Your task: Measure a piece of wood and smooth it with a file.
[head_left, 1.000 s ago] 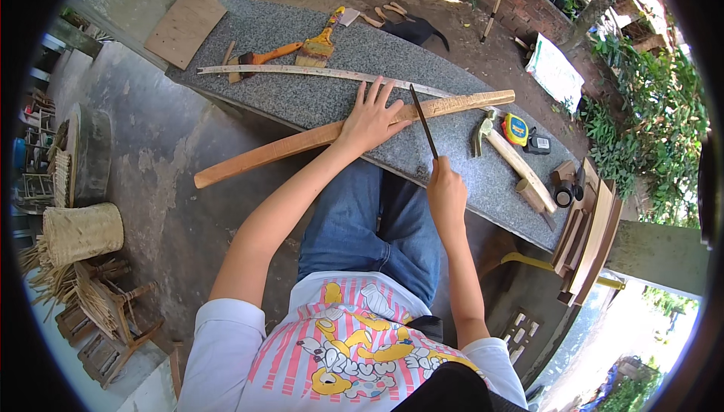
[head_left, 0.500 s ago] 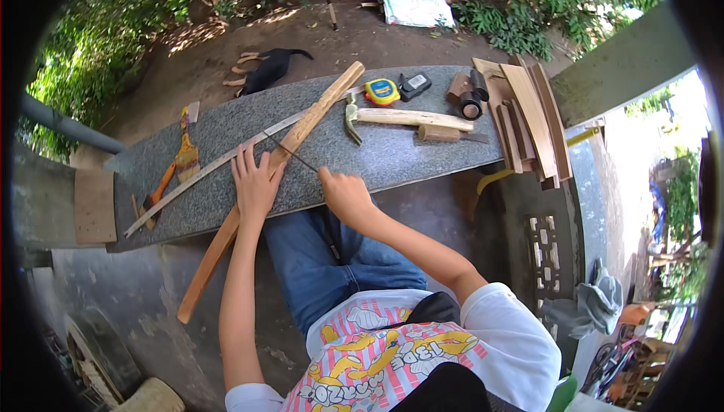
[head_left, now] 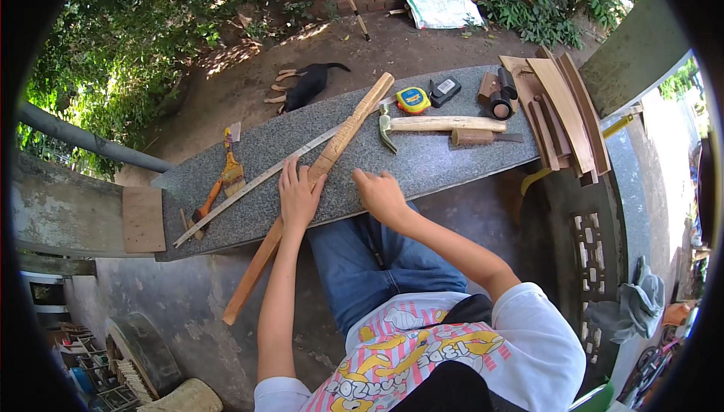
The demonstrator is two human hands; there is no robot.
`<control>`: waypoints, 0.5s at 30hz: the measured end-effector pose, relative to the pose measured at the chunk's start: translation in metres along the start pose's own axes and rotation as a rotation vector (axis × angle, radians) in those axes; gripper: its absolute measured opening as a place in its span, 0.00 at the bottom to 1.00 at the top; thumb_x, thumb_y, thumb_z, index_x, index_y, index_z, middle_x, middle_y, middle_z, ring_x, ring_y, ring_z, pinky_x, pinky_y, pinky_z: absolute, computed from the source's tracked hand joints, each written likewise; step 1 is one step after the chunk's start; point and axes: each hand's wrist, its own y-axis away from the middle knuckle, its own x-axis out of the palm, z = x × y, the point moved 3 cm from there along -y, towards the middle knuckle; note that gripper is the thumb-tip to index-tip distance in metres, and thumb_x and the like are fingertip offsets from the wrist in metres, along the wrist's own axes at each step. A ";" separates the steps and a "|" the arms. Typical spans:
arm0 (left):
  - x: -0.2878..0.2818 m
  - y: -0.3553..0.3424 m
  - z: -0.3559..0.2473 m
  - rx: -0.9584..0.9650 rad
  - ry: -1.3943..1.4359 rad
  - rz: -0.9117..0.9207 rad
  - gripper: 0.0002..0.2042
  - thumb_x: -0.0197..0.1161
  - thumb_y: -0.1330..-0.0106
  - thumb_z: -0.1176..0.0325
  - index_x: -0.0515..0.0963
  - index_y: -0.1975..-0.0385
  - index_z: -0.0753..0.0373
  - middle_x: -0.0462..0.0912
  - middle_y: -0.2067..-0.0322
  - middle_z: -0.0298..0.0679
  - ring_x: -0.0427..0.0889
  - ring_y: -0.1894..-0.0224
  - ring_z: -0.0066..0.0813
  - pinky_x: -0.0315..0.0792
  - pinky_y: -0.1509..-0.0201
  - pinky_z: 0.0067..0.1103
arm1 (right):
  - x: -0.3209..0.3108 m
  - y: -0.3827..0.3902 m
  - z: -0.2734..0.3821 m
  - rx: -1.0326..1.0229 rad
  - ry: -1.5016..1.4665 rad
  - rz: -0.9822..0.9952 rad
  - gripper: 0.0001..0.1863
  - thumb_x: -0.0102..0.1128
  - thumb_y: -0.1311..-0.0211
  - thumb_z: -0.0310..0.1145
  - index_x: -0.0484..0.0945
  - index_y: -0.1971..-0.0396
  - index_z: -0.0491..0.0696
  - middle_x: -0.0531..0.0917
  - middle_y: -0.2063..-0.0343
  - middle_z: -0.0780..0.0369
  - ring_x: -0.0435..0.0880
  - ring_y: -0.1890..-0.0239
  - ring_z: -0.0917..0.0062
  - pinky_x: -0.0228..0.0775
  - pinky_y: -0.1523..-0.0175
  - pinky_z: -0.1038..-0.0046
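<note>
A long wooden strip (head_left: 351,125) lies slantwise across the grey stone slab (head_left: 260,157), its lower end jutting over the near edge. My left hand (head_left: 299,199) presses it down, fingers to the left and thumb along the wood. Right of the strip, my right hand (head_left: 381,198) is closed in a fist just above the slab's near edge. The thin dark tool it gripped a moment earlier barely shows now; I cannot make out its blade or tip. A metal ruler (head_left: 256,181) passes under the strip, beyond my left fingers.
A claw hammer (head_left: 445,123), tape measure (head_left: 412,100), dark small device (head_left: 445,91) and wooden-handled blade (head_left: 475,137) lie right of the strip. Boards (head_left: 562,114) stack at the right end. Brushes (head_left: 231,167) lie left. A dog (head_left: 308,88) rests on the ground beyond.
The whole view has shifted, so everything sits farther right. My right fist has drawn away from the strip; the dark tool that crossed the wood no longer shows there. My left hand stays on the strip.
</note>
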 end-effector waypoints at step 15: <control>-0.036 -0.004 -0.002 0.111 0.236 -0.072 0.27 0.61 0.35 0.57 0.63 0.43 0.66 0.63 0.40 0.52 0.60 0.35 0.53 0.54 0.33 0.42 | -0.101 -0.062 -0.172 0.091 0.485 -0.247 0.30 0.63 0.57 0.28 0.73 0.47 0.49 0.72 0.49 0.51 0.70 0.46 0.59 0.67 0.49 0.59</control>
